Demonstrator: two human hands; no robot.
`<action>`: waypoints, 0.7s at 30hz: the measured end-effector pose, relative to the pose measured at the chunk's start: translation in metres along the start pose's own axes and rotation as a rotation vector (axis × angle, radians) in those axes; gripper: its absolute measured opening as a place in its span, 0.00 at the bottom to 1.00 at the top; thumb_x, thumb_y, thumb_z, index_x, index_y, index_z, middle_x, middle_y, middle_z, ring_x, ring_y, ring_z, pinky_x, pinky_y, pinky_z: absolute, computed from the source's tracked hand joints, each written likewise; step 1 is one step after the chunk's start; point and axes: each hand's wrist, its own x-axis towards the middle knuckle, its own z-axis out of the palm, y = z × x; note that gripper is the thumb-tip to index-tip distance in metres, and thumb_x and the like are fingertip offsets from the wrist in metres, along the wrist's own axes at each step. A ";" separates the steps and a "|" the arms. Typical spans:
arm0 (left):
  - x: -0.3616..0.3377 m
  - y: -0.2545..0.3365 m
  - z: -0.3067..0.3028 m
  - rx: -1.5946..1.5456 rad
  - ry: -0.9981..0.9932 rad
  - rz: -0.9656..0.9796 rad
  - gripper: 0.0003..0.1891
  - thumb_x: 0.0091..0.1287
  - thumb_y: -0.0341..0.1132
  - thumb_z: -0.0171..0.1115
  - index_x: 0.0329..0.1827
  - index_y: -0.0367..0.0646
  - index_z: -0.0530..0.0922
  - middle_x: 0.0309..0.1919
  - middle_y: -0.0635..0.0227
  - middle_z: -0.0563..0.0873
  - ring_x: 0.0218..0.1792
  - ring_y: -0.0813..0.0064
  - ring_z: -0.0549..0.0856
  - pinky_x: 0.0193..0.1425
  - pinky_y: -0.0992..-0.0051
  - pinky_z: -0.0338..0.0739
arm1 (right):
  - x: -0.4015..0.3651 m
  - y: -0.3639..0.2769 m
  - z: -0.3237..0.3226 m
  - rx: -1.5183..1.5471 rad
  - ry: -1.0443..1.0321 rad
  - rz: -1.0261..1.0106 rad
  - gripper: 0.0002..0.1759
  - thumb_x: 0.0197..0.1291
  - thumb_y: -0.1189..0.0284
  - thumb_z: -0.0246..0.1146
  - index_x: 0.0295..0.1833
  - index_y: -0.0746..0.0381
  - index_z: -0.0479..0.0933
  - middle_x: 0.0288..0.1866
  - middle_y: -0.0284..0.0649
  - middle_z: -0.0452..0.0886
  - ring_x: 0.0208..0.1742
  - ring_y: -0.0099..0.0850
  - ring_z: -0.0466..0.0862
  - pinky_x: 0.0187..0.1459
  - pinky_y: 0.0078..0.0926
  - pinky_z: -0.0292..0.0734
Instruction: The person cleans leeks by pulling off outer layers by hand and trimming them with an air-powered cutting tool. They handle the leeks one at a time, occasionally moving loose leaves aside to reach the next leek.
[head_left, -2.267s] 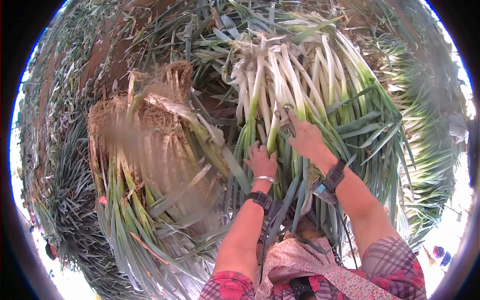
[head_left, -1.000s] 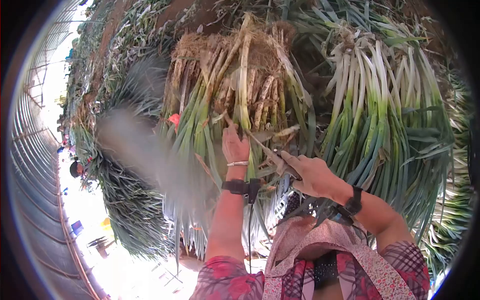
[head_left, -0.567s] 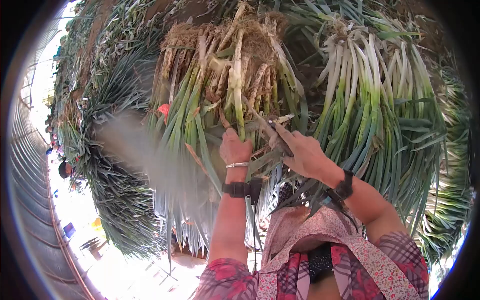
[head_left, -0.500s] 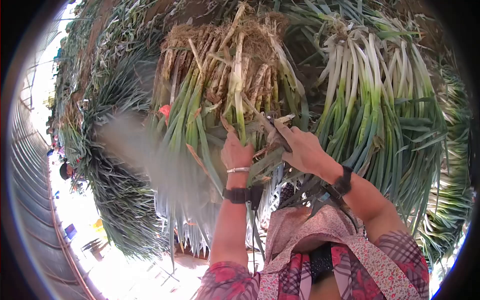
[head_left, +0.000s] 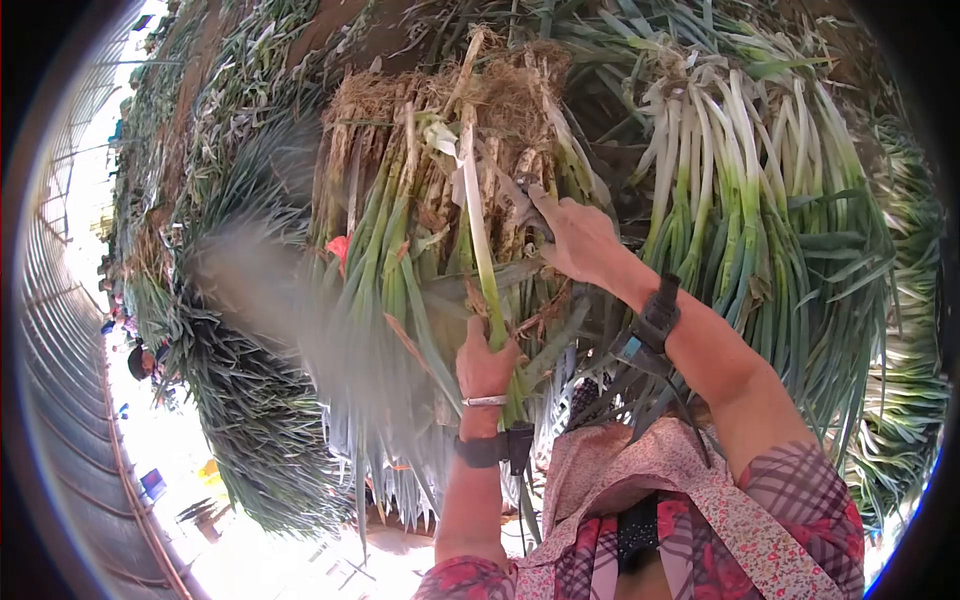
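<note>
My left hand [head_left: 487,362] is closed around the green part of a single green onion [head_left: 476,190], its white shank pointing up and away from me. Dry outer skin hangs beside that shank. To the right, my right hand [head_left: 590,245] is closed on a small, dark knife-like tool [head_left: 538,218], which points up toward the left; its exact shape is partly hidden. Beneath both hands lies a pile of unpeeled green onions [head_left: 400,190], brown and soil-stained, with tangled roots at the far end.
Cleaner green onions with white shanks [head_left: 740,130] lie in a heap at the right. More stacked onions [head_left: 900,390] line the far right edge. Dark green leaves [head_left: 260,430] pile up on the left, near a curved ribbed wall [head_left: 70,400]. A pale smear blurs the left-centre.
My left hand has drawn lower, holding the onion stalk, whose shank now looks whiter. My right hand has moved up and slightly left with the tool.
</note>
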 end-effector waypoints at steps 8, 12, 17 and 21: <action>-0.016 -0.028 -0.005 -0.772 -0.271 -0.127 0.19 0.58 0.24 0.62 0.54 0.32 0.74 0.45 0.66 0.83 0.43 0.78 0.81 0.49 0.78 0.75 | 0.029 0.002 -0.005 0.018 -0.096 -0.029 0.42 0.45 0.72 0.64 0.70 0.59 0.60 0.39 0.50 0.77 0.41 0.50 0.79 0.42 0.45 0.73; -0.020 -0.049 -0.004 -0.801 -0.261 -0.179 0.21 0.60 0.23 0.60 0.57 0.32 0.73 0.45 0.66 0.83 0.42 0.77 0.82 0.48 0.79 0.76 | 0.010 0.004 -0.009 0.061 0.007 -0.043 0.40 0.46 0.70 0.65 0.69 0.60 0.62 0.39 0.53 0.79 0.41 0.52 0.80 0.42 0.45 0.75; -0.013 -0.057 0.000 -0.827 -0.120 -0.254 0.18 0.63 0.26 0.59 0.56 0.32 0.72 0.41 0.63 0.82 0.38 0.77 0.81 0.43 0.79 0.76 | -0.088 -0.013 -0.047 0.166 -0.262 -0.150 0.44 0.44 0.70 0.64 0.71 0.57 0.58 0.40 0.51 0.76 0.39 0.51 0.79 0.39 0.45 0.74; -0.010 -0.057 0.007 -0.806 -0.008 -0.228 0.14 0.62 0.25 0.58 0.50 0.33 0.70 0.36 0.62 0.80 0.35 0.78 0.79 0.40 0.78 0.74 | -0.158 -0.029 -0.062 0.107 -0.590 -0.086 0.47 0.43 0.69 0.66 0.73 0.56 0.56 0.39 0.48 0.74 0.35 0.49 0.79 0.35 0.43 0.74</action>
